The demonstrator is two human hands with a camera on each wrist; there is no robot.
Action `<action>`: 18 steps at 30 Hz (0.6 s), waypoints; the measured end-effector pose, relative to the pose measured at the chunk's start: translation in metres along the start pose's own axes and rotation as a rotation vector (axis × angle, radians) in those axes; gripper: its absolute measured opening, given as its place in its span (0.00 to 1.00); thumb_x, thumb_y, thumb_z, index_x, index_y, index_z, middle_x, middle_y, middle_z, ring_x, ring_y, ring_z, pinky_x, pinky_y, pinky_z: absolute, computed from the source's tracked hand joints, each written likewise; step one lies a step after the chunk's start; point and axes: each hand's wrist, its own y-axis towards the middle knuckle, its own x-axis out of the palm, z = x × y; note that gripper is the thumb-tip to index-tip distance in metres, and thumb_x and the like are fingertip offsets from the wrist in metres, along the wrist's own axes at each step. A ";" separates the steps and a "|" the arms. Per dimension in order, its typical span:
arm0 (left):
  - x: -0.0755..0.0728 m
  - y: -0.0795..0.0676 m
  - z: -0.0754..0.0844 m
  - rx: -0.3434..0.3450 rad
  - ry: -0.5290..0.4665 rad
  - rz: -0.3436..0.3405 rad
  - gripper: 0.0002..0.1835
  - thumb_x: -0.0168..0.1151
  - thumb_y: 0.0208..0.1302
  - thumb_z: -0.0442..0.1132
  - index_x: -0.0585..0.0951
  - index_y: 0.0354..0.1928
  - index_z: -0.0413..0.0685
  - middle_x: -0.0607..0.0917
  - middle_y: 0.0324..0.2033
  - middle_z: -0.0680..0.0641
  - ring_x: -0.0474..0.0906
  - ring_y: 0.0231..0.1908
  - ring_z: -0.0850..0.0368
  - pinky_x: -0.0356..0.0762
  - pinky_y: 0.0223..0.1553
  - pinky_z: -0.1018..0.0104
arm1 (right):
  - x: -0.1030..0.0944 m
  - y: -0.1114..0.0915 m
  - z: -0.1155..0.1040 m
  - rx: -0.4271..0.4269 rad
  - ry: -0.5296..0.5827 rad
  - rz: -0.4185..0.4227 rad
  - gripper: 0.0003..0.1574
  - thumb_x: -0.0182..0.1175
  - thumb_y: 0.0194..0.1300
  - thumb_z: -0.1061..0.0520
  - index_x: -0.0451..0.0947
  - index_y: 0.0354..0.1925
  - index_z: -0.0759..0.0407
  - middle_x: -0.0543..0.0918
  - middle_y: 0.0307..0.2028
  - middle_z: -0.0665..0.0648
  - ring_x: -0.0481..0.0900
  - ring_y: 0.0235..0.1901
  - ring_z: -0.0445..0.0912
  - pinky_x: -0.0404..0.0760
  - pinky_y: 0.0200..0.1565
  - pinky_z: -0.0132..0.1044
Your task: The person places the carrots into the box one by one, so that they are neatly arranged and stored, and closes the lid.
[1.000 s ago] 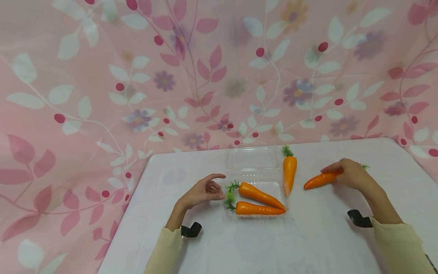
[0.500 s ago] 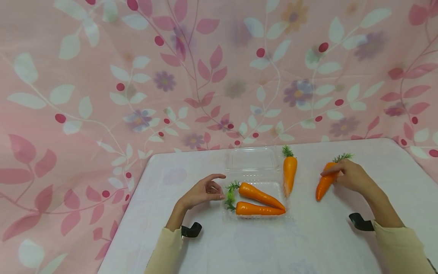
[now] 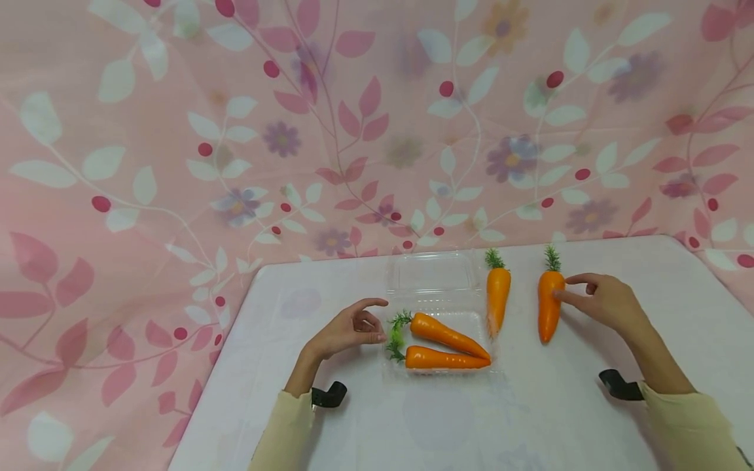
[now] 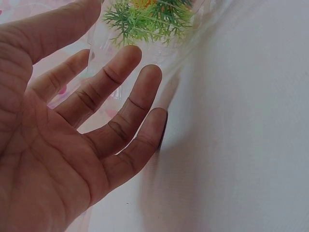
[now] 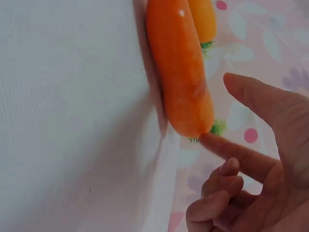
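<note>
An orange toy carrot lies on the table with its green top pointing away from me. My right hand is at its right side; in the right wrist view the index fingertip touches or nearly touches its thick end, while the thumb stands apart from it. Two more carrots, an upper one and a lower one, lie in a clear plastic box, their tips together at the right. My left hand hovers by the box's left side, fingers loosely bent around nothing, close to the leafy tops.
The box's clear lid is folded back behind it. Another carrot lies along the box's right side, its tip at the rim. A pink floral cloth hangs behind the white table.
The right hand has turned its carrot from pointing left to pointing toward me, and its fingers have loosened from it. The left hand and the boxed carrots stay put.
</note>
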 end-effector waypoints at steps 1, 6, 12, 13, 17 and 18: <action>0.000 0.000 0.000 0.000 0.000 0.001 0.38 0.73 0.60 0.40 0.67 0.70 0.48 0.84 0.39 0.46 0.82 0.41 0.49 0.79 0.49 0.58 | 0.001 0.000 -0.001 0.027 -0.010 -0.002 0.51 0.61 0.61 0.28 0.73 0.59 0.71 0.72 0.40 0.71 0.69 0.35 0.58 0.72 0.27 0.39; 0.001 0.000 -0.002 0.001 0.003 0.001 0.38 0.73 0.60 0.40 0.67 0.70 0.47 0.84 0.39 0.46 0.82 0.41 0.50 0.78 0.49 0.58 | 0.006 -0.001 -0.003 0.118 -0.030 -0.053 0.61 0.58 0.57 0.22 0.69 0.60 0.75 0.73 0.44 0.76 0.72 0.39 0.62 0.76 0.32 0.46; 0.001 0.000 -0.002 -0.005 0.001 0.006 0.38 0.73 0.59 0.41 0.67 0.70 0.49 0.84 0.39 0.46 0.82 0.42 0.50 0.78 0.49 0.58 | 0.012 -0.002 -0.007 0.187 0.004 -0.092 0.62 0.58 0.55 0.20 0.72 0.56 0.77 0.76 0.46 0.76 0.74 0.40 0.63 0.75 0.35 0.50; 0.000 0.000 -0.002 -0.007 0.002 0.007 0.38 0.73 0.59 0.41 0.67 0.70 0.49 0.84 0.39 0.46 0.82 0.42 0.50 0.78 0.49 0.58 | 0.013 -0.002 -0.007 0.189 0.007 -0.086 0.61 0.58 0.55 0.20 0.73 0.55 0.77 0.76 0.45 0.76 0.74 0.39 0.63 0.75 0.35 0.49; 0.000 0.001 -0.002 -0.012 0.004 0.009 0.38 0.74 0.59 0.40 0.68 0.70 0.49 0.84 0.39 0.46 0.82 0.41 0.50 0.78 0.49 0.56 | 0.017 0.000 -0.008 0.186 0.030 -0.068 0.58 0.59 0.57 0.23 0.74 0.52 0.78 0.77 0.46 0.76 0.74 0.40 0.63 0.76 0.36 0.49; 0.000 0.001 -0.002 -0.013 0.004 0.008 0.38 0.74 0.58 0.40 0.68 0.70 0.49 0.84 0.39 0.47 0.82 0.41 0.50 0.78 0.49 0.56 | 0.017 0.000 -0.008 0.188 0.046 -0.071 0.58 0.60 0.57 0.24 0.74 0.51 0.79 0.76 0.46 0.76 0.73 0.40 0.63 0.76 0.37 0.50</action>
